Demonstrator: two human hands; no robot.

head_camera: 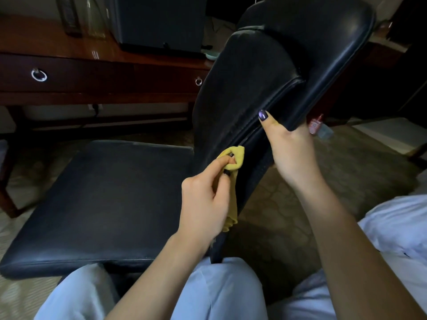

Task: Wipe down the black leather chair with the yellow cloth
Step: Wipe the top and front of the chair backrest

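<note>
Black leather chair [104, 192] stands on carpet [277, 204] by the desk [92, 72] — left hand [205, 202], fingers pinching the yellow cloth [235, 158], presses it into the backrest [249, 84] seam; right hand [291, 148] clamps its fingers on the backrest edge.

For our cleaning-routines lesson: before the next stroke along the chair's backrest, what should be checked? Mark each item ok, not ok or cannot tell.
1. Yellow cloth gripped firmly in the left hand: ok.
2. Cloth touching the chair back at its seam: ok.
3. Right hand gripping the backrest's edge to steady it: ok.
4. Loose end of the cloth hanging clear of the seam: ok.
5. Cloth clean enough to carry on: cannot tell.
6. Seat already wiped: cannot tell.
</note>
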